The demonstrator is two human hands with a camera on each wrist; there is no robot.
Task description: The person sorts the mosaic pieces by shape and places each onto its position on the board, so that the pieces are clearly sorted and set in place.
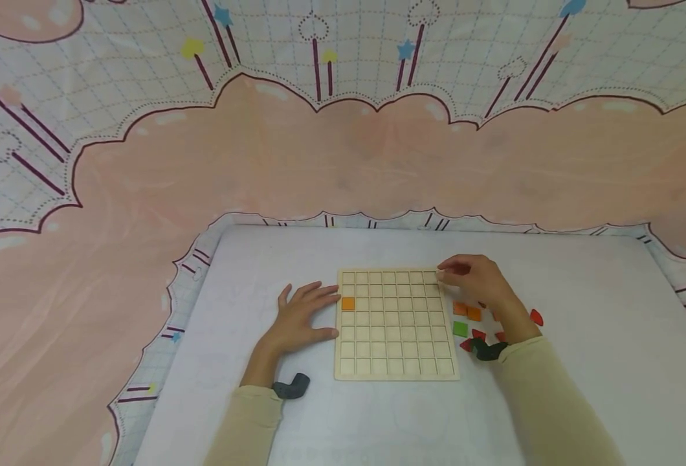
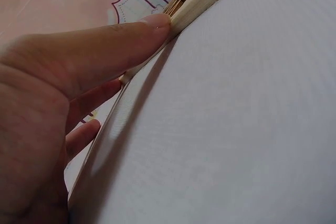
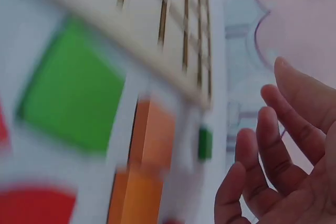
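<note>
A pale wooden grid board [image 1: 401,333] lies on the white table, with one orange square tile [image 1: 348,303] in a cell of its leftmost column. My left hand [image 1: 302,320] rests along the board's left edge; in the left wrist view the thumb [image 2: 149,30] touches the wooden side. At the far right corner hovers my right hand [image 1: 477,278], fingers loosely bent. The right wrist view shows nothing between the thumb and fingers of that hand. Beside the board's right edge lie a green square tile [image 1: 460,329] and orange tiles [image 1: 474,314].
Several red pieces [image 1: 479,335] are scattered near the right wrist, one red piece [image 1: 537,317] farther right. The right wrist view also has a small green piece [image 3: 205,144] near the board's corner. Behind the table hangs a patterned pink cloth [image 1: 378,162].
</note>
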